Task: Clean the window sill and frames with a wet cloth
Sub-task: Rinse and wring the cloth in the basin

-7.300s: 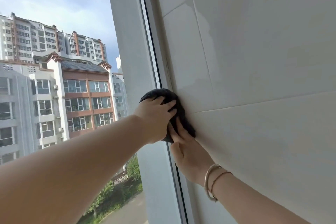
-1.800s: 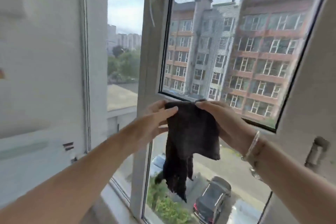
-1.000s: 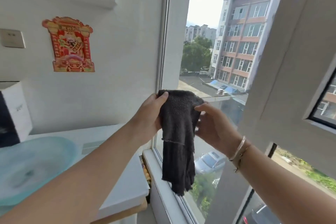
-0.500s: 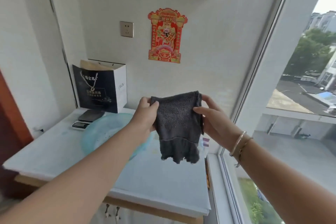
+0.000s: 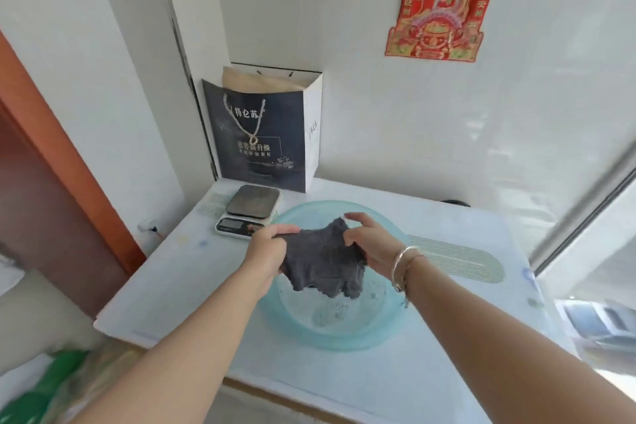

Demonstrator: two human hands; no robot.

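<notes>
both hands hold the dark grey cloth (image 5: pixel 323 260) in the air, directly above the pale blue basin (image 5: pixel 339 337) on the white worktop (image 5: pixel 165 286). left hand (image 5: pixel 266 251) has its fingers curled round the cloth's left top edge; right hand (image 5: pixel 370 244) pinches the right top edge with thumb and lower fingers, index finger lifted off. cloth is stretched between them, long axis running left-right, ragged lower edge hanging toward the basin floor, not clearly touching it.

key relation: basin sits straight below the cloth, so the likely next move is a plain drop down to rinse or re-wet, no sideways travel needed. both hands about equally near the basin; neither has an advantage.

containers: basin looks to hold shallow water with dark specks on the bottom, depth hard to judge. dark paper bag (image 5: pixel 265 134) stands at the far wall, top open, something tan visible inside. kitchen scale (image 5: pixel 249 208) sits just far-left of the basin, near its rim, nothing on its plate.

window frame (image 5: pixel 585 217) is at the right edge, well apart from the cloth. judgement: mid-task rinse, wiping resumes after. risk: splash reaching the scale.
</notes>
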